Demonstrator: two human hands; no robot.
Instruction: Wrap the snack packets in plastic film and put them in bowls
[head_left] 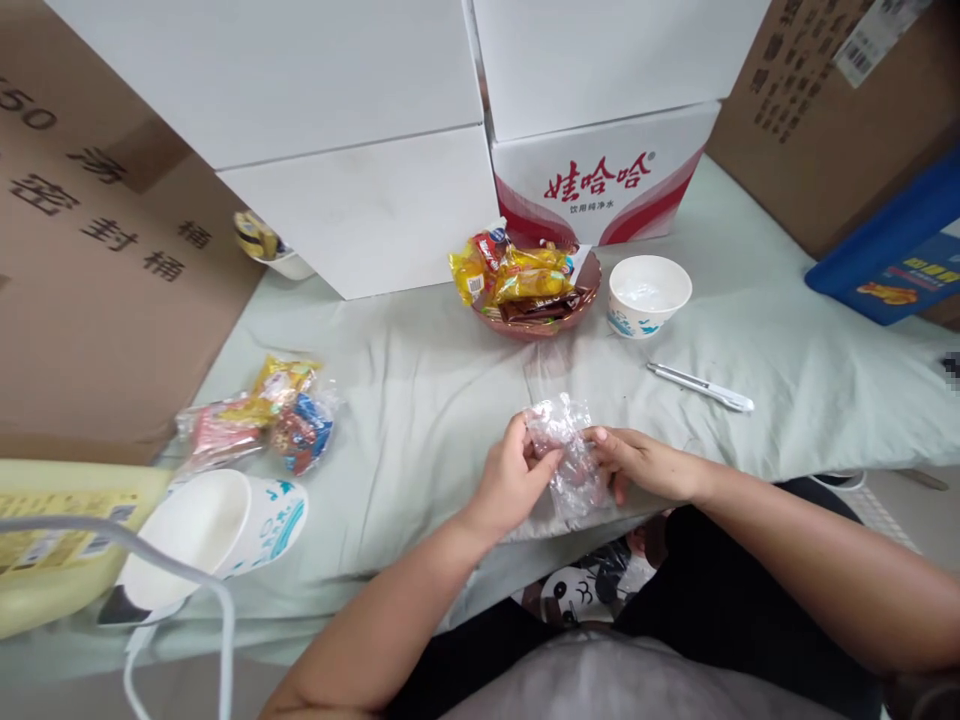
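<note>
A crinkled clear plastic bag [574,470] lies at the front edge of the cloth-covered surface, between both hands. My left hand [514,475] is closed on its left side, with the thumb bent over the plastic. Fingertips of my right hand [637,462] grip the bag's right edge. Whether anything is inside the bag I cannot tell. Just behind stands a reddish bowl [517,328] of wrapped snacks [536,275]. To its right is a paper cup [649,295] with clear plastic in it. A white utility knife [701,387] lies to the right of my hands.
Wrapped snacks [281,410] lie at the left, behind a tipped paper cup [255,525]. A grey cable [172,560] crosses the lower left, near a yellow container [67,540]. White boxes [375,215] stand behind, with a cardboard box [105,230] left and a blue container [892,250] right.
</note>
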